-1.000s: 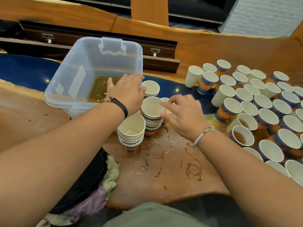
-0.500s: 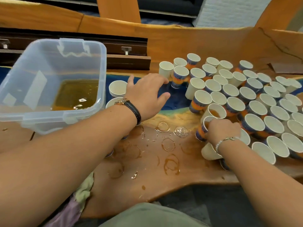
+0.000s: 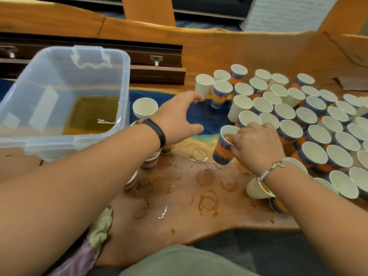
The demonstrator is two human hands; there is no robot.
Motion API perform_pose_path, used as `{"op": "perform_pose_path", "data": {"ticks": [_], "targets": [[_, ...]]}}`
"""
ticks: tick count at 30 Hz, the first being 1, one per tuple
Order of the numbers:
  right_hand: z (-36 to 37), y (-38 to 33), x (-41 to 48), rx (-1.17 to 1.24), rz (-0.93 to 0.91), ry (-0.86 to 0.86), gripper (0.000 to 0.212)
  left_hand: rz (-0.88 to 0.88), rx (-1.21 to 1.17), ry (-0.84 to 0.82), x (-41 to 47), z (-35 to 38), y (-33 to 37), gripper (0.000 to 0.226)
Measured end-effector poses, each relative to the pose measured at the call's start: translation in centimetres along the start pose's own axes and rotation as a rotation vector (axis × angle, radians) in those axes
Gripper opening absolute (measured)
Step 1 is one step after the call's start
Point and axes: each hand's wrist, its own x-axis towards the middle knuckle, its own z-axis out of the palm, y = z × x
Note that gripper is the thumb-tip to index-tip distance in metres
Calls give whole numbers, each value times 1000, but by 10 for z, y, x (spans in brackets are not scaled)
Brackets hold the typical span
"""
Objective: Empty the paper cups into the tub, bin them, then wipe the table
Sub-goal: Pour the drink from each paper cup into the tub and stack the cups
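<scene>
Since a moment ago the right hand [image 3: 256,146] has drawn one orange-and-blue printed paper cup [image 3: 223,152] out of the crowd of cups [image 3: 310,124] towards the wet wooden table [image 3: 179,226], fingers curled round its rim and wall. Brown liquid shows inside. The left hand [image 3: 177,118] reaches loose and spread towards a plain white cup [image 3: 203,84], holding nothing. I'd judge the held cup light, thin-walled and easily crushed, likely slick from spills. Take it gently mid-wall and keep it level until it is over the clear plastic tub [image 3: 123,80] at the left.
</scene>
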Motion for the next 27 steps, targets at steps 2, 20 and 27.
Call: {"op": "perform_pose_path", "data": {"ticks": [2, 20, 27], "targets": [[-26, -7, 12, 6, -70, 145, 16, -58, -122, -59, -1, -6, -3, 78], [-140, -120, 130, 555, -253, 654, 34, -214, -408, 415, -46, -136, -78, 88], [-81, -186, 161, 583, -138, 88, 45, -351, -175, 464, -64, -164, -112, 72]]}}
